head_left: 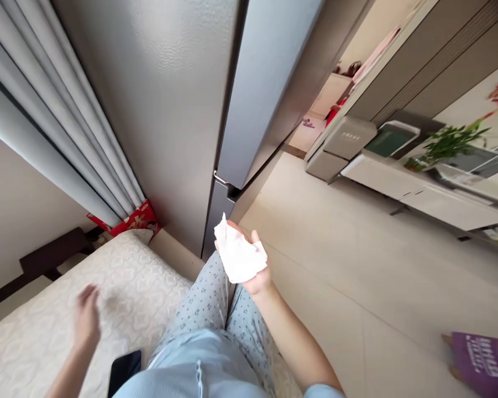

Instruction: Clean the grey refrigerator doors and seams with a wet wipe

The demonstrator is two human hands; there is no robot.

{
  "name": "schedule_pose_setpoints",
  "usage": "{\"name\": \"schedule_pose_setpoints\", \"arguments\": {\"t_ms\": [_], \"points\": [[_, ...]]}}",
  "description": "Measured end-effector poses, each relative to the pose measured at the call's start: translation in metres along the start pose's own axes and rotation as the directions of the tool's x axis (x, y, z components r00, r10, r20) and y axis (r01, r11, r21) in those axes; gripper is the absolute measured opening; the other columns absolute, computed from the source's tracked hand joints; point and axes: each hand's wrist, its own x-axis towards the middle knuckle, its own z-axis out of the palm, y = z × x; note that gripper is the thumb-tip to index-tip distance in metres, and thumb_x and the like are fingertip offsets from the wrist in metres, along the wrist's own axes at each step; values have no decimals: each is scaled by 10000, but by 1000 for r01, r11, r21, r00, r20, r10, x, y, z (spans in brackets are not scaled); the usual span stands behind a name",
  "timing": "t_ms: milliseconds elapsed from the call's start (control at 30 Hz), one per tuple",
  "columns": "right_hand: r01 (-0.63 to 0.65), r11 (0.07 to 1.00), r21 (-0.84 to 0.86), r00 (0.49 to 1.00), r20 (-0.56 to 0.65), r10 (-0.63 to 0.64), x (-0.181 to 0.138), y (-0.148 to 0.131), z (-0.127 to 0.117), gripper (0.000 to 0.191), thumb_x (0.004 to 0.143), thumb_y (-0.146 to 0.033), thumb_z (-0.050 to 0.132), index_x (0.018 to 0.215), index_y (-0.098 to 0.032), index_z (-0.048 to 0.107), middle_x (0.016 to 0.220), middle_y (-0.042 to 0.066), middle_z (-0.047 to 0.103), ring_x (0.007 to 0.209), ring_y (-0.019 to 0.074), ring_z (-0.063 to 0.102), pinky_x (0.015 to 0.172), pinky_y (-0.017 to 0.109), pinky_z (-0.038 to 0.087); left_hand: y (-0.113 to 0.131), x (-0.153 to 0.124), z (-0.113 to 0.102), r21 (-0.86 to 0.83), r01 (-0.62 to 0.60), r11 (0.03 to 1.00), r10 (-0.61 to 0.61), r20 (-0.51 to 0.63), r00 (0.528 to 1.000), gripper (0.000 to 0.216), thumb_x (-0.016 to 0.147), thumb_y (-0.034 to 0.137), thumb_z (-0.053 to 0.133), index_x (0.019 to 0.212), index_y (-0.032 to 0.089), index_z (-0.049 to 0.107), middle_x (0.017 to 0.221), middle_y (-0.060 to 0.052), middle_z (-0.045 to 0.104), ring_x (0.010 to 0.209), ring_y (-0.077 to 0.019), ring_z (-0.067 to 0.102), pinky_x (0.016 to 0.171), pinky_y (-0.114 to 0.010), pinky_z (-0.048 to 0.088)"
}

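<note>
Beside a quilted bed (pixel 37 326), the right hand (pixel 260 282) clamps a crumpled white tissue (pixel 236 255). The left hand (pixel 87 316) blurs above the bed, its grip unclear.

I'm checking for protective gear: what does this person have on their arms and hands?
Neither hand wears a glove: the left hand, though blurred, and the right hand both look bare. The forearms are bare too, and a short pale blue sleeve shows at the top of the right arm.
</note>
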Motion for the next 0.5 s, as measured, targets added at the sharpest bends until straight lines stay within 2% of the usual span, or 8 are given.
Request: {"name": "schedule_pose_setpoints", "arguments": {"t_ms": [33,67,167,233,267,400,467,500], "points": [[-33,998,50,999,-16,33,0,5,4,696,1023,-632,307,1500,-187,546,1557,121,513,1342,232,637,1113,482,567,7,-13,20,-54,6,998,3,165,986,560,887,578,652,1285,186,607,1332,-61,653,1343,-319,562,1185,-451,434],[-69,993,97,997,-29,72,-1,10,8,693,1018,-651,321,1496,-206,553,1559,101,517,1358,229,624,1147,473,542,15,-29,42,-204,46,978,38,392,919,625,884,606,665,1349,198,578,1412,-88,615,1367,-309,552,1212,-442,406],[-174,969,174,982,-37,183,-10,34,16,673,998,-692,371,1468,-261,586,1516,55,575,1392,230,591,1233,450,460,46,-87,104,-405,177,897,235,777,583,835,812,704,757,1492,296,496,1555,-104,498,1385,-304,540,1186,-438,438],[-176,978,110,982,-55,182,-20,50,14,689,974,-723,406,1470,-280,587,1493,51,595,1419,247,564,1262,464,420,63,-122,135,-327,336,883,203,912,356,886,783,712,789,1510,298,496,1488,-122,559,1321,-301,589,1126,-422,482],[-143,990,21,986,-82,144,-26,58,9,707,966,-741,410,1480,-286,578,1510,49,580,1454,251,528,1287,471,384,69,-136,145,-242,401,883,132,950,282,893,765,730,794,1478,257,538,1408,-140,616,1270,-299,620,1082,-402,506],[-10,866,-499,981,-173,-88,-55,75,-28,780,963,-784,377,1528,-269,532,1646,40,412,1601,228,303,1380,441,169,68,-167,162,-50,387,921,-24,983,184,847,693,722,857,1263,120,679,1094,-163,725,1010,-262,696,809,-289,540],[-26,775,-632,967,-213,-142,-68,76,-49,811,977,-781,322,1553,-240,504,1663,62,381,1599,235,306,1377,460,175,63,-172,162,9,347,938,-60,989,135,796,675,736,857,1108,81,724,963,-159,727,875,-230,690,728,-267,516],[-37,741,-670,955,-241,-171,-73,75,-59,828,982,-780,288,1560,-225,495,1657,74,390,1589,240,327,1370,475,196,63,-173,161,3,313,950,-54,987,154,782,668,754,847,1025,68,734,895,-155,717,805,-214,674,698,-267,506]]}}
